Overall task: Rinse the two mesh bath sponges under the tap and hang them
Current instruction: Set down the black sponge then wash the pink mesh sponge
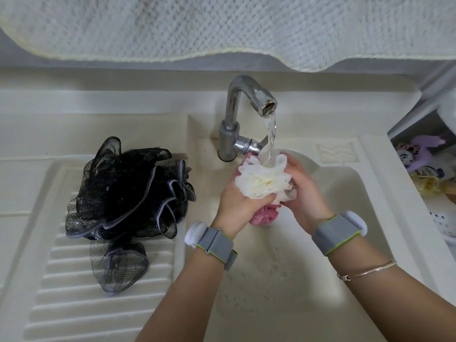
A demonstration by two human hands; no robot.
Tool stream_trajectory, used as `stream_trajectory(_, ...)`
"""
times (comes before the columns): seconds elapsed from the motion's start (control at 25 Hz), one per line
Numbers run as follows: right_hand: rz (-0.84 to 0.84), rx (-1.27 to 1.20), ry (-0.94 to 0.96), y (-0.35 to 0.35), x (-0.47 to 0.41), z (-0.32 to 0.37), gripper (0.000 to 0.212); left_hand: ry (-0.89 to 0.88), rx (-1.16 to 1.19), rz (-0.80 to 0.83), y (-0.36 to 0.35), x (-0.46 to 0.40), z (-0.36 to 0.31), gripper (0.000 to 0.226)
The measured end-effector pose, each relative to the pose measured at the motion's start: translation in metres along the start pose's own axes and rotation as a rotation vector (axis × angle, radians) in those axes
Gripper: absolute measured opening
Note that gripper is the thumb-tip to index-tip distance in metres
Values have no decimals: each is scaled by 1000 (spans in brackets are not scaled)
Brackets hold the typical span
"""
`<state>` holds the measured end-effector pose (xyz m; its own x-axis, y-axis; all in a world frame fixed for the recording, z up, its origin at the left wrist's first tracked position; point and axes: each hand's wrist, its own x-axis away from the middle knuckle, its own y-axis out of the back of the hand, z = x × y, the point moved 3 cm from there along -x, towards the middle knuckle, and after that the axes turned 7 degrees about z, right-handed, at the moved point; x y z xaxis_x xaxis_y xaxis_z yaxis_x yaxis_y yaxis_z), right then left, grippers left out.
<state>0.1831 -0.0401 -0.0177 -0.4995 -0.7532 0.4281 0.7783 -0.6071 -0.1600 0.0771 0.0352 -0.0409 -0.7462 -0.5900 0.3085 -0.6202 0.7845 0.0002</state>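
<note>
Both hands hold a white and pink mesh sponge [261, 180] over the sink basin [350, 218]. Water runs from the chrome tap [237, 104] onto its white top. My left hand [237, 206] grips the sponge from the left, and my right hand [306, 193] grips it from the right. The pink part hangs out below, between my wrists. A black mesh sponge [128, 201] with grey edging lies loose on the ribbed drainboard [74, 292] to the left, apart from both hands.
A white towel [222, 28] hangs above the back of the sink. The tap lever [251, 144] points toward the sponge. Bottles and a purple item [424, 149] stand in a gap at the far right. Foamy water lies in the basin.
</note>
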Motion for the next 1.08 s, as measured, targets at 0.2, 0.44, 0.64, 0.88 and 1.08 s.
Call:
stream_trajectory(0.2, 168, 680, 123, -30, 13, 1, 53, 54, -434, -44, -14, -3, 5, 36)
stream_trajectory(0.44, -111, 815, 132, -35, 9, -3, 36, 78, -441, -37, -13, 9, -3, 19)
stream_trajectory(0.64, -143, 1001, 116, -38, -4, -7, 6, 42, -505, -43, -10, 11, -11, 16)
stream_trajectory(0.88, -86, 871, 104, -31, -9, -12, 23, 62, -671, -34, -14, 8, -7, 39)
stream_trajectory(1.08, -233, 361, -63, -3, -22, 2, 19, 33, -83, -76, -10, 6, -3, 98)
